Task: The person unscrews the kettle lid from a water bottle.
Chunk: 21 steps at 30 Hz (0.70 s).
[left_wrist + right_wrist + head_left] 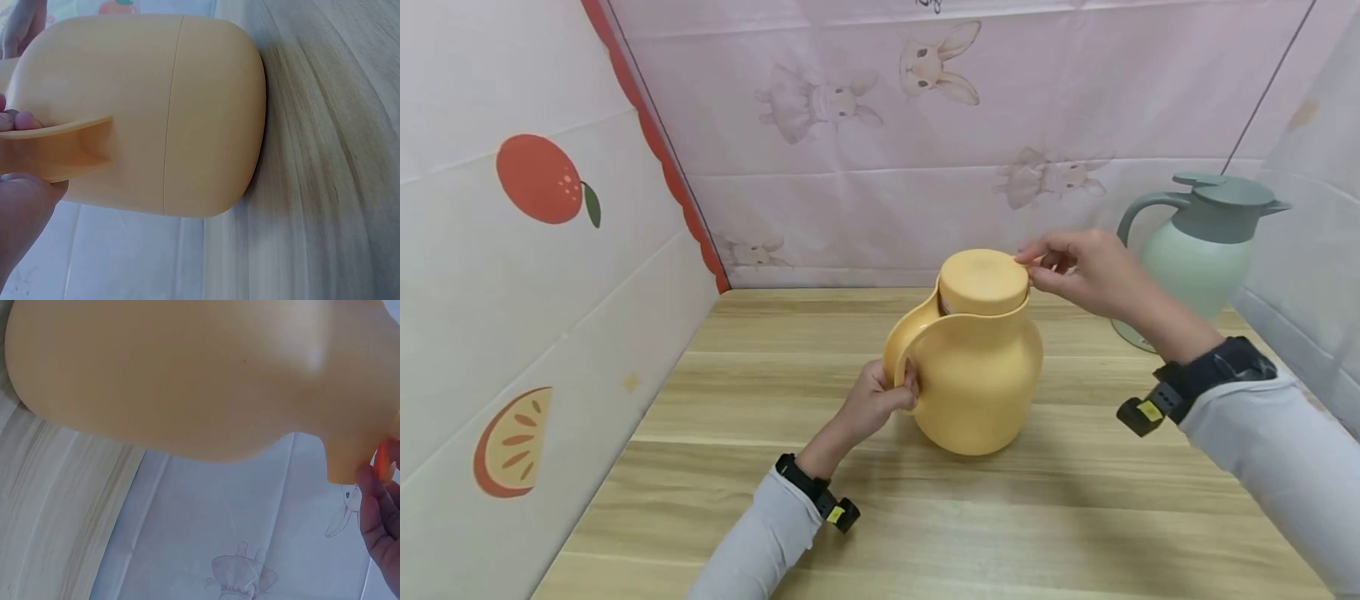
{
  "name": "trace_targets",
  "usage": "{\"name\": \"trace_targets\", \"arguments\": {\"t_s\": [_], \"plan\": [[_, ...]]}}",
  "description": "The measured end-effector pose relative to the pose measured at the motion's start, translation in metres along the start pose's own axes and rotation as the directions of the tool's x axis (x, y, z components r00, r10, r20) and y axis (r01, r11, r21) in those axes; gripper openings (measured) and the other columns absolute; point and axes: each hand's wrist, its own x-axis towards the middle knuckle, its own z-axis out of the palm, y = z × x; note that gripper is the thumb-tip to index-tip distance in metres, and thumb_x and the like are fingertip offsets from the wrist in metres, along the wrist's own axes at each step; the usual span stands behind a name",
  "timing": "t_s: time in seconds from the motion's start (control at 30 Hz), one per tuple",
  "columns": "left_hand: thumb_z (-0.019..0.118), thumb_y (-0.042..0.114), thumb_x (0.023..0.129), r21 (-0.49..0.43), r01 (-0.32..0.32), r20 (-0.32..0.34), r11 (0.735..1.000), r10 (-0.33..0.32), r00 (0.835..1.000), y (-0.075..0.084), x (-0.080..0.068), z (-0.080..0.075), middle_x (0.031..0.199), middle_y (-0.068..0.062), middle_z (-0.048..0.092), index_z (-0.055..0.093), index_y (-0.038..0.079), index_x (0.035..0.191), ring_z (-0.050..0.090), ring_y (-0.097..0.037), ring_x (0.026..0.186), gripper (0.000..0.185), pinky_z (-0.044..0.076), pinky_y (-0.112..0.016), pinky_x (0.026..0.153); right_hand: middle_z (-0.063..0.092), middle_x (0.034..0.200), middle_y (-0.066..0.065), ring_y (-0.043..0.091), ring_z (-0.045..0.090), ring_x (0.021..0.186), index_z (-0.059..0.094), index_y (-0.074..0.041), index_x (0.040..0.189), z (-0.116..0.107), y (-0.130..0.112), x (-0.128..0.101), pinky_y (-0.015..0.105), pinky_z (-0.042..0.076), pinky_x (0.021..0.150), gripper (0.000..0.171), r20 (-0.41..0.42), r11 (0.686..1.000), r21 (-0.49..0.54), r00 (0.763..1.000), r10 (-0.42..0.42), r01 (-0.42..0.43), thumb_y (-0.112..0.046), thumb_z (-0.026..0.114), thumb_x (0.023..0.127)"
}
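Yellow jug (977, 375) upright, long axis vertical, handle facing left; left hand (874, 402) fingers curled round handle, right hand (1086, 271) fingertips pinching lid (983, 282) rim

Green jug (1206, 242) far right — wooden table (760, 400).

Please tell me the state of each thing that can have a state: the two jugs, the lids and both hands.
Yellow jug: upright on the wooden table, held by its handle.
Yellow lid: on the jug.
Left hand: grips the handle of the yellow jug.
Right hand: fingertips touch the edge of the yellow lid.
Green jug: upright at the back right, lid on, untouched.
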Motion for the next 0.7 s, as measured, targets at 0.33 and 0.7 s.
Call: {"name": "trace_targets", "arguments": {"t_s": [0.33,0.7], "plan": [[0.048,-0.005,0.074,0.005,0.003,0.004,1.000,-0.003,1.000,0.000,0.000,0.000,0.064,-0.009,0.045,0.045,-0.002,0.074,0.042,-0.016,0.059,0.005,0.034,-0.026,0.055,0.067,0.086,0.007,0.017,0.060,0.069,0.071,-0.004,0.094,0.002,0.009,0.018,0.018,0.045,0.059,0.016,0.070,0.998,0.023,0.996,0.063,-0.065,0.003,0.067,0.080],[0.047,-0.012,0.074,0.011,0.011,0.014,1.000,-0.011,1.000,0.004,0.000,-0.001,0.063,-0.009,0.046,0.044,-0.006,0.073,0.042,-0.015,0.060,0.007,0.035,-0.024,0.056,0.068,0.090,0.011,0.019,0.058,0.063,0.071,-0.004,0.102,0.004,0.011,0.035,0.022,0.042,0.052,0.020,0.204,0.969,0.089,0.956,0.210,-0.232,0.000,0.064,0.084]]}}
